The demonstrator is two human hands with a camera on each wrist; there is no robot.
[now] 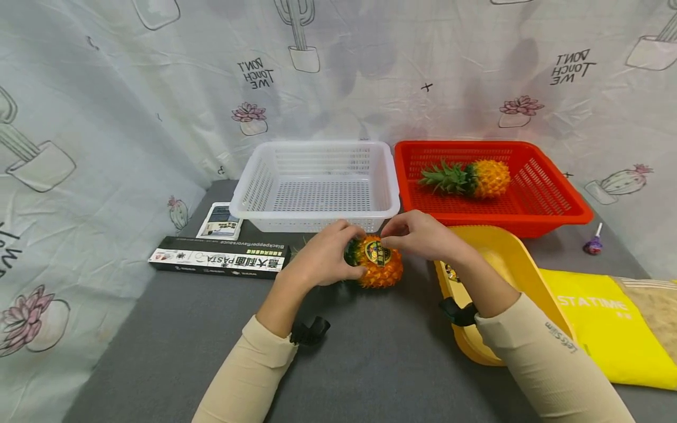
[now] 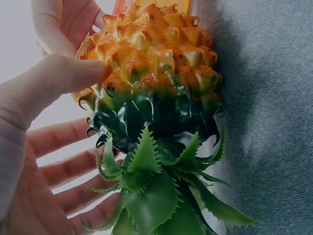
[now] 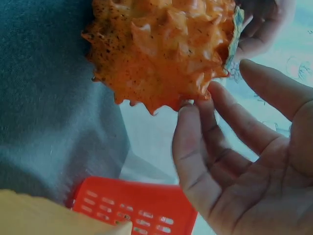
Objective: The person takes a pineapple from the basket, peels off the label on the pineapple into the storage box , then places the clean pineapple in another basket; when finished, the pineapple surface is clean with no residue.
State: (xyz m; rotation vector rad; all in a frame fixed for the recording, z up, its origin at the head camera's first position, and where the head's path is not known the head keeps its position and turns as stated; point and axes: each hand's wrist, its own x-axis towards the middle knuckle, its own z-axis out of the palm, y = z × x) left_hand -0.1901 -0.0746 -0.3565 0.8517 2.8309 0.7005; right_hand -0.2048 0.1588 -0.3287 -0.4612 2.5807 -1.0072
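A small orange pineapple [image 1: 379, 269] with a round label lies on its side on the grey table, just in front of the white basket [image 1: 317, 212]. My left hand [image 1: 330, 254] grips its green crown end; in the left wrist view the thumb [image 2: 63, 78] presses on the pineapple [image 2: 156, 73] and the fingers lie behind it. My right hand [image 1: 402, 238] reaches over from the right. In the right wrist view its fingertips [image 3: 190, 122] touch the spiky base of the pineapple [image 3: 161, 44], while the thumb stands apart.
A second pineapple [image 1: 476, 178] lies in the red basket [image 1: 560, 188] at the back right. A black pasta box [image 1: 219, 259] and a small packet [image 1: 219, 221] lie left. A yellow tray [image 1: 508, 258], a yellow bag [image 1: 608, 323] and a lollipop [image 1: 593, 244] are on the right.
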